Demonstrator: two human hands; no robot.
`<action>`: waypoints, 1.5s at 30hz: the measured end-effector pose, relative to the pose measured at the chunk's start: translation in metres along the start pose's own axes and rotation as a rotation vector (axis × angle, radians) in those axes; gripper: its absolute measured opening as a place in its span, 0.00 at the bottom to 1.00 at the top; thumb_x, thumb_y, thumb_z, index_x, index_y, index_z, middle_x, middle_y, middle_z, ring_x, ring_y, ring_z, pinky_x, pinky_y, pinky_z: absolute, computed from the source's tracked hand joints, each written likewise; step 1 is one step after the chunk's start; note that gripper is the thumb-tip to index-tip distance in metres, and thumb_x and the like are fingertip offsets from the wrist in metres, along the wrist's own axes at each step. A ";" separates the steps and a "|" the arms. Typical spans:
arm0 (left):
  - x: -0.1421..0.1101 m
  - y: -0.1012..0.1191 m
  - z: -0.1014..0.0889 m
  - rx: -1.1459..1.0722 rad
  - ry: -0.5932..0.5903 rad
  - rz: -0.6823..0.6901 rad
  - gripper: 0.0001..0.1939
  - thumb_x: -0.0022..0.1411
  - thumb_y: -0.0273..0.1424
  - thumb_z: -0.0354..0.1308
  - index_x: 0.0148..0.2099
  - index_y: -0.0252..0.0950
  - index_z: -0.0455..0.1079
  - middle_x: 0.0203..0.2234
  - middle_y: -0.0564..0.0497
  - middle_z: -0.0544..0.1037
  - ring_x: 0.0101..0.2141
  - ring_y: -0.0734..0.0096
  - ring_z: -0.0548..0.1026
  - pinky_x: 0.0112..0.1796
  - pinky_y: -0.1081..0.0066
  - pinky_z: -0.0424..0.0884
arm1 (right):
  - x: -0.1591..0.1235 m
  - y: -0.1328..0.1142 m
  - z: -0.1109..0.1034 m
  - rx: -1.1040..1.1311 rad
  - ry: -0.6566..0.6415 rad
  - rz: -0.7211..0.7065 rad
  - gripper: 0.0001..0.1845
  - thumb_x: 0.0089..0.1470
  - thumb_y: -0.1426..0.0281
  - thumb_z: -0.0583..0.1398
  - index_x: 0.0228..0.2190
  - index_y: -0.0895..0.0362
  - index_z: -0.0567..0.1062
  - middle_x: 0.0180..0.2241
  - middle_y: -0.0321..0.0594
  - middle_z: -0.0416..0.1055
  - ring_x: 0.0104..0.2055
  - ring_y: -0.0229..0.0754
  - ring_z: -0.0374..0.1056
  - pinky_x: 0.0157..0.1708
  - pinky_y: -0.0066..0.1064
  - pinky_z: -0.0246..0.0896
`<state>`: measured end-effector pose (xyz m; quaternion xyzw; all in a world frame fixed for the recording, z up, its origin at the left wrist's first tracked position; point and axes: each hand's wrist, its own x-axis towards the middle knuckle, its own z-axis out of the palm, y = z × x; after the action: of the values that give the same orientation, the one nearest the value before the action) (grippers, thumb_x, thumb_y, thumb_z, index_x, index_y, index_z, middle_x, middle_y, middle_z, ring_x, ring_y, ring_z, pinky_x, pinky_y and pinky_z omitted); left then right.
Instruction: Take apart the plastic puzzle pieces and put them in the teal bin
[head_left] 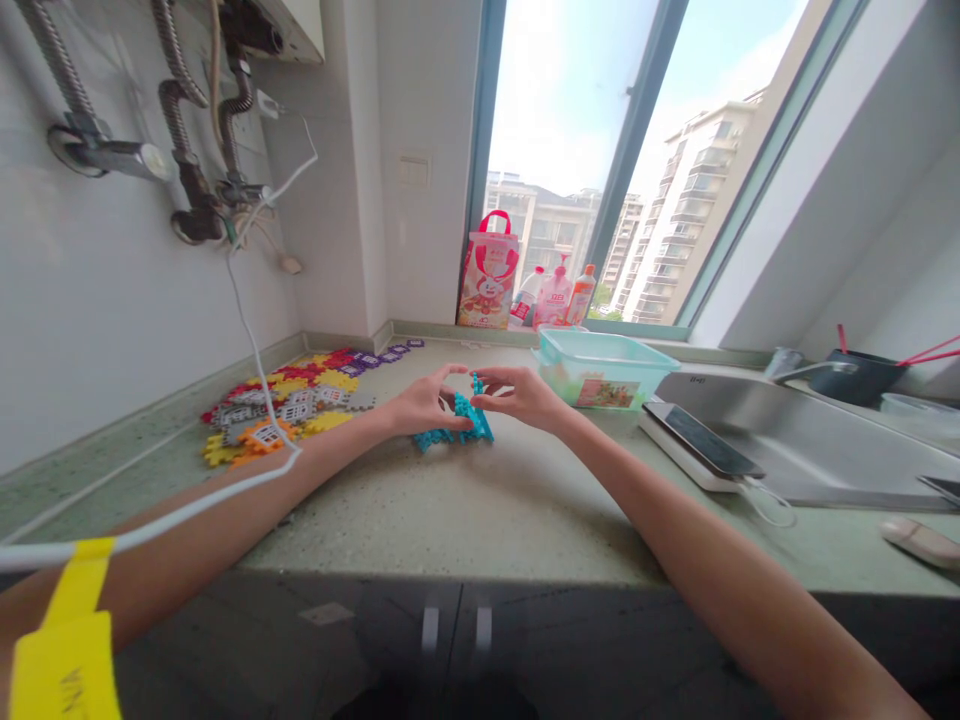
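Above the middle of the countertop, my left hand (424, 402) curls its thumb and fingers around a cluster of turquoise interlocking plastic tiles (466, 418). Part of the cluster rests on the counter under that hand. From the other side my right hand (521, 394) closes in a pinch on a small upright turquoise tile (477, 384), right by the cluster's upper edge. Whether that tile is joined to the cluster, I cannot tell. Beyond my left forearm lies a loose pile of interlocking tiles (296, 405) in yellow, grey, red and orange, with purple tiles (375, 357) trailing behind.
A mint plastic tub (609, 350) stands behind my right hand. Right of it, a phone (701, 440) lies on a white box beside the steel sink (795, 440). A white cable (251, 345) hangs across my left forearm. Bottles (555, 297) and a pink bag (489, 280) line the sill.
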<state>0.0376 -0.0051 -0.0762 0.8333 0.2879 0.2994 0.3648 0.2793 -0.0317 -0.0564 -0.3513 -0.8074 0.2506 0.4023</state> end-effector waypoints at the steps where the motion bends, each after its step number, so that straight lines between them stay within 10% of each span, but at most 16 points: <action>1: 0.000 0.001 0.000 0.002 0.000 -0.003 0.53 0.52 0.43 0.75 0.71 0.36 0.52 0.34 0.50 0.82 0.28 0.70 0.77 0.32 0.72 0.69 | 0.000 -0.001 -0.003 -0.037 -0.001 -0.007 0.31 0.51 0.55 0.72 0.51 0.60 0.82 0.40 0.46 0.82 0.38 0.46 0.78 0.38 0.35 0.76; 19: 0.000 0.005 0.003 0.214 0.120 0.040 0.52 0.50 0.46 0.75 0.70 0.37 0.57 0.37 0.50 0.83 0.36 0.65 0.79 0.40 0.68 0.69 | -0.003 0.007 -0.009 -0.123 -0.164 0.061 0.26 0.52 0.59 0.73 0.51 0.55 0.82 0.44 0.44 0.83 0.49 0.50 0.77 0.51 0.41 0.70; 35: 0.003 -0.001 -0.033 -0.260 0.357 -0.007 0.56 0.48 0.44 0.79 0.71 0.34 0.54 0.37 0.44 0.84 0.38 0.61 0.82 0.43 0.63 0.75 | -0.006 0.004 0.002 -0.144 -0.181 0.079 0.33 0.54 0.57 0.73 0.59 0.51 0.76 0.49 0.45 0.82 0.49 0.49 0.77 0.57 0.47 0.68; 45: -0.002 0.019 -0.019 -0.171 0.373 0.168 0.50 0.50 0.41 0.78 0.69 0.37 0.59 0.47 0.40 0.83 0.44 0.57 0.83 0.47 0.60 0.77 | 0.002 -0.002 0.000 0.070 0.059 0.011 0.27 0.60 0.48 0.65 0.53 0.52 0.81 0.48 0.45 0.82 0.53 0.50 0.76 0.56 0.44 0.68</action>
<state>0.0273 -0.0087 -0.0515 0.7506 0.2534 0.5010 0.3484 0.2774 -0.0310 -0.0541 -0.3488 -0.7841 0.2704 0.4364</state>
